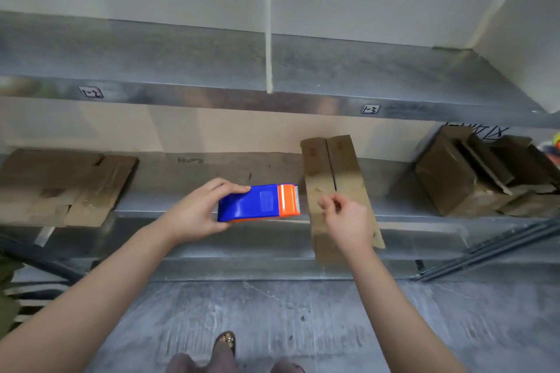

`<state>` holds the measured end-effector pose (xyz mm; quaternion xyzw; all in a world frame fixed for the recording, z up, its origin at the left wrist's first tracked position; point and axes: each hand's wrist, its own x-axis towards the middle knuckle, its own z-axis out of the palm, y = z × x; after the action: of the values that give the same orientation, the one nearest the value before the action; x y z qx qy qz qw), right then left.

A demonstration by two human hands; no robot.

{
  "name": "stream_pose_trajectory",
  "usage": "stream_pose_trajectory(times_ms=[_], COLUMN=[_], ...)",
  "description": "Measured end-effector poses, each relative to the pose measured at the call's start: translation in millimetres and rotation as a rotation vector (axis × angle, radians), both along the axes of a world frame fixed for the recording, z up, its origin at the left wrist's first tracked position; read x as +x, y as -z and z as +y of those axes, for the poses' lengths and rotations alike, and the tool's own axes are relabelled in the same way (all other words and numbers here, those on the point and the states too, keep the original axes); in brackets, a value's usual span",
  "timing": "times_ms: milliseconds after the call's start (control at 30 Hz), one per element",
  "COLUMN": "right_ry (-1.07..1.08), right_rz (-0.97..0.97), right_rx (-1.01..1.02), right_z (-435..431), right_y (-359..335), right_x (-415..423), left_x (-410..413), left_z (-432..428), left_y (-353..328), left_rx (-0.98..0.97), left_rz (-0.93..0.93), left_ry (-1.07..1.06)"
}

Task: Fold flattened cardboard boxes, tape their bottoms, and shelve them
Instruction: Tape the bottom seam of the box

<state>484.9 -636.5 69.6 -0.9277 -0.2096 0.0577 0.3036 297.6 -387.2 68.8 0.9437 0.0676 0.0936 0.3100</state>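
Head view, looking down at metal shelving.

Our left hand [197, 212] grips the tape dispenser [257, 203], thumb over its top edge and fingers curled under the blue body. The orange end with the serrated blade points right. The dispenser sits just in front of the lower shelf [188, 200]; we cannot tell whether it touches the shelf edge.

Our right hand [345, 221] is just to the right of the blade, apart from the left hand. Its fingers are curled, with the thumb and forefinger drawn together. Whether they pinch a tape end or nothing at all, we cannot tell.

Behind the right hand a folded cardboard box [333, 179] lies on the lower shelf, its near end overhanging the front edge. The flap seam on its upper face shows as a dark open line, with no tape visible on it.

Flattened cardboard [60, 185] lies at the shelf's left end. More brown boxes [454, 179] are grouped at the right end.

The upper shelf [212, 70] carries two small labels on its front lip, and a white upright [268, 21] rises from it.

A sandalled foot [225, 342] stands on the grey concrete floor [272, 312].
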Motion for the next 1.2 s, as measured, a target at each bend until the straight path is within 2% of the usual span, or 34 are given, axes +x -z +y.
stream_pose_trajectory(times_ms=[133,233,400,700,1067,1200], right_ry=[0.121,0.081,0.025,0.058,-0.004,0.021], right_rz=[0.036,0.072,0.119,0.253,0.283,0.282], right_rx=[0.036,-0.051,-0.082,-0.098,-0.065,-0.03], right_z=[-70,-93,-114,-132,-116,-112], right_y=[-15,-16,-12,5,38,56], right_x=[57,74,78,85,94,88], left_x=[-25,-41,-48,-22,2,14], left_z=[-8,-29,-58,-57,-56,-67], left_y=[5,9,22,21,42,41], left_rx=[0.025,0.028,0.01,0.051,-0.01,0.03], left_rz=[0.029,0.078,0.135,0.261,0.292,0.304], left_ry=[-0.132,-0.164,-0.181,-0.139,-0.17,-0.175])
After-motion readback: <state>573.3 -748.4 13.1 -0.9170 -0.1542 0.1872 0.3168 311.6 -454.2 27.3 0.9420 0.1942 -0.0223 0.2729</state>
